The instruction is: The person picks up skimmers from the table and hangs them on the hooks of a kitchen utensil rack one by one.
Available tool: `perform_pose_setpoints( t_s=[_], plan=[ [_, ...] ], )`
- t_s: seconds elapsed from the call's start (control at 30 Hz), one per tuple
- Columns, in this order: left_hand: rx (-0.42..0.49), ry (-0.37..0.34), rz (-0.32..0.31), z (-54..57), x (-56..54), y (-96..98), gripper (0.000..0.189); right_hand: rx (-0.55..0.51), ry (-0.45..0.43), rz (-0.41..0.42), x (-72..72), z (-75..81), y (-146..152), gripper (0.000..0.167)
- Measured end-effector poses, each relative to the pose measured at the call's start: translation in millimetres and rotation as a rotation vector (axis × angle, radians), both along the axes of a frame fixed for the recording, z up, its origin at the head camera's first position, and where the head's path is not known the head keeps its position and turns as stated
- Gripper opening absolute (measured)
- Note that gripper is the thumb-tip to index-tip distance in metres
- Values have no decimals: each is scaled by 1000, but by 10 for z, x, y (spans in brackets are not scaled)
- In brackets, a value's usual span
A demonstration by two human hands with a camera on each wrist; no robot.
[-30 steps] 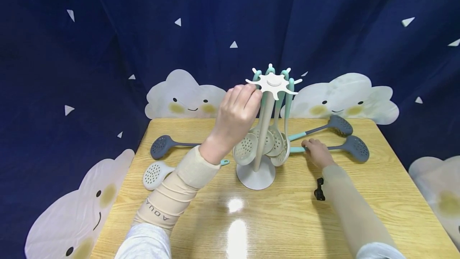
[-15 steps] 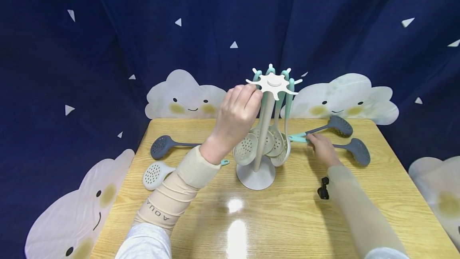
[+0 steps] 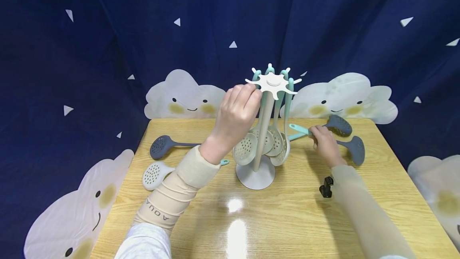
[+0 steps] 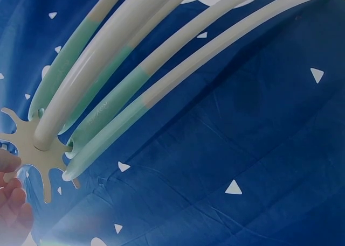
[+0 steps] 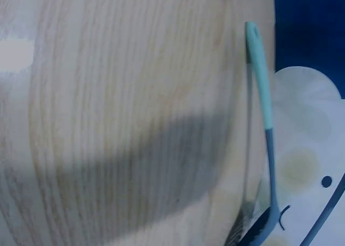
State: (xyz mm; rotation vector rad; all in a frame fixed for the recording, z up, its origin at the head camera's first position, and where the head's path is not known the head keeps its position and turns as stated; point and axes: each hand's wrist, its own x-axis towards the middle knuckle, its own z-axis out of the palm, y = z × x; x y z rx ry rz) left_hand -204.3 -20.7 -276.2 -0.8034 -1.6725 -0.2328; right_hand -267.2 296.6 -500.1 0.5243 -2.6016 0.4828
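Fingers of my left hand [image 3: 238,109] curl at the left edge of the white utensil rack's [image 3: 274,83] star-shaped top; the left wrist view shows thumb and fingers pinching one prong. Several pale slotted skimmers [image 3: 245,148] with mint handles hang from other prongs around the pole. To the right of the rack, my right hand [image 3: 325,143] grips a dark blue skimmer [image 3: 357,150] by its handle, the mint end pointing left. Behind that hand lies another dark blue skimmer [image 3: 339,125], its mint-handled length [image 5: 260,76] also in the right wrist view. The right hand is outside that wrist view.
On the left of the wooden table [image 3: 287,219] lie a dark blue skimmer [image 3: 161,147] and a white slotted turner [image 3: 154,175], both partly behind the left forearm. A blue curtain [image 3: 201,23] with cloud shapes stands behind. A small black device [image 3: 326,187] sits at the right wrist.
The right hand has moved slightly away and to the right; the skimmer in it has turned, its handle end rising above the other handle. The left hand keeps its place on the rack.
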Motion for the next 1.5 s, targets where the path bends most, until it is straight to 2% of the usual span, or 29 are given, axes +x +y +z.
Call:
perform_pose_setpoints(
  t_s=[0.57, 0.87, 1.07, 1.27, 1.5],
  plan=[
    [1, -3, -2, 5, -1, 4, 8, -196, 152, -47, 94, 459, -235, 20],
    [3, -6, -5, 1, -1, 10, 8, -334, 302, -22, 150, 702, -421, 19],
    [8, -9, -9, 0, -3, 6, 9, -387, 326, -29, 243, 920, -564, 16],
    [11, -9, -10, -5, -5, 3, 9, -441, 387, -26, 342, 1114, -692, 17],
    [11, -6, -7, -2, -6, 3, 8, -512, 432, 7, 469, 1311, -838, 19]
  ],
)
